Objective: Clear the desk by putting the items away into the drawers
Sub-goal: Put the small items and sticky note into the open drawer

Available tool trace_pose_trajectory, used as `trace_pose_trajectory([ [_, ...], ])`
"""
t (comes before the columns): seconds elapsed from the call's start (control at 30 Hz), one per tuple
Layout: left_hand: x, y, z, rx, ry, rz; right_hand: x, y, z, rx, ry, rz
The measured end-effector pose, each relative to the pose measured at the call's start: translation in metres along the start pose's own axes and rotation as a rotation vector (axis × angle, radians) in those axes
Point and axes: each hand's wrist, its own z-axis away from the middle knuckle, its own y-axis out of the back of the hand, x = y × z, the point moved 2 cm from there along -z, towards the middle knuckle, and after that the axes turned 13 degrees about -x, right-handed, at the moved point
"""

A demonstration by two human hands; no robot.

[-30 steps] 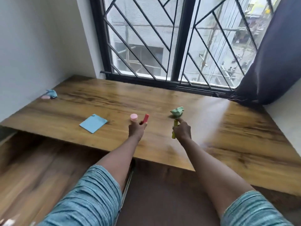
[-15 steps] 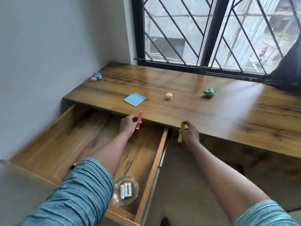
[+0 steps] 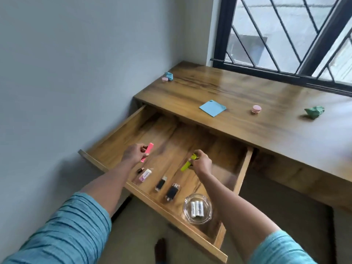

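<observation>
The dish (image 3: 207, 216) holding batteries (image 3: 197, 209) lies in the drawer (image 3: 171, 138) below the desk (image 3: 247, 92).

The wooden desk (image 3: 247, 88) carries a blue sticky note (image 3: 212, 108), a pink round case (image 3: 256, 109) and a green paper wad (image 3: 314, 111). At its far left corner, a pink disc (image 3: 164, 79) touches a blue paper wad (image 3: 169, 75). The open drawer (image 3: 171, 134) holds an eraser (image 3: 145, 175), 2 black objects (image 3: 172, 191) and a glass dish (image 3: 187, 201) with 3 batteries (image 3: 197, 209).
</observation>
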Motion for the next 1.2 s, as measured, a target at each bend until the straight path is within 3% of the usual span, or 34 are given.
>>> trace_pose_trajectory([
  [0.27, -0.097, 0.025, -0.058, -0.133, 0.153, 0.014, -0.027, -0.123, -0.068, -0.119, -0.131, -0.054],
  [0.57, -0.141, 0.034, -0.119, -0.236, 0.201, 0.03, -0.034, -0.235, -0.107, -0.206, -0.23, 0.036],
  [0.9, -0.156, 0.024, -0.126, -0.239, 0.141, -0.02, -0.033, -0.269, -0.104, -0.291, -0.177, 0.388],
  [1.2, -0.154, 0.027, -0.124, -0.189, 0.139, -0.069, -0.041, -0.248, -0.1, -0.342, -0.075, 0.725],
])
